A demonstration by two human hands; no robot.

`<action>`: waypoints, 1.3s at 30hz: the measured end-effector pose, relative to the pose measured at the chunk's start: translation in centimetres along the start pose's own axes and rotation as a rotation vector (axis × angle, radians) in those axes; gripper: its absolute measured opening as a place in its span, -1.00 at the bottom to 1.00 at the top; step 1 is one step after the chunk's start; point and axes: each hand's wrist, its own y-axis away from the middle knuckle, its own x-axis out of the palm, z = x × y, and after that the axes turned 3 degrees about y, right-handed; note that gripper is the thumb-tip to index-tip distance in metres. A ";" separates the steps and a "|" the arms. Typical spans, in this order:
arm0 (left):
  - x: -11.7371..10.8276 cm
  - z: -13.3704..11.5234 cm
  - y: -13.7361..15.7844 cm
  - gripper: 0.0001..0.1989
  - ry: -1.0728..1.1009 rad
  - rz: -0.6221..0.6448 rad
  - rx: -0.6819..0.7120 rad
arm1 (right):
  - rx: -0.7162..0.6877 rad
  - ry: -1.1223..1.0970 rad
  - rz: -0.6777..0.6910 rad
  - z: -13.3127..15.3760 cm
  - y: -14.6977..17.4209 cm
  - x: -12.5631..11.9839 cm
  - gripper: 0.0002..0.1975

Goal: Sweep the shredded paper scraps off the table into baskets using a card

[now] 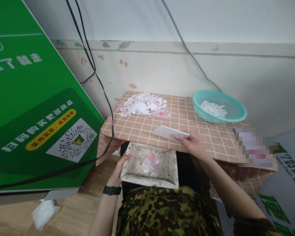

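Note:
My left hand (121,166), a dark band on its wrist, grips the left rim of a fabric-lined box (172,170) on my lap. Some pinkish-white scraps (149,164) lie on the bottom of that box. Between the thumb and fingers of my right hand (193,144) is a thin white flat piece like a card or small board (165,132), tilted over the front edge of the table. Farther back, a heap of white and pink paper scraps (143,104) is spread on the checked tablecloth (180,109). What the flat piece is made of, I cannot tell.
A turquoise plastic basket (237,108) with white pieces (213,109) stands at the table's right rear. A blurred-out object (252,147) lies at the right corner. Black cables (105,95) hang past the left corner beside a large green panel (27,108). The wall closes off the back.

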 end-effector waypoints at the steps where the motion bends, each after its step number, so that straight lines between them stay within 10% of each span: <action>1: -0.1 0.1 0.0 -0.51 -0.004 -0.007 -0.003 | 0.049 0.026 -0.113 -0.8 -0.9 -0.6 -0.67; 5: -0.6 0.5 -0.2 -0.59 0.001 0.005 -0.022 | 0.056 0.164 -0.358 -4.5 -5.4 -3.0 -0.58; 14: -0.6 0.8 -0.3 -0.48 0.032 -0.026 -0.065 | -0.023 0.256 -0.135 -7.4 -12.2 -3.2 -0.47; 39: -2.3 2.9 -2.1 -0.49 0.000 0.045 -0.035 | 0.038 0.048 -0.068 -5.6 -6.6 -3.8 -0.57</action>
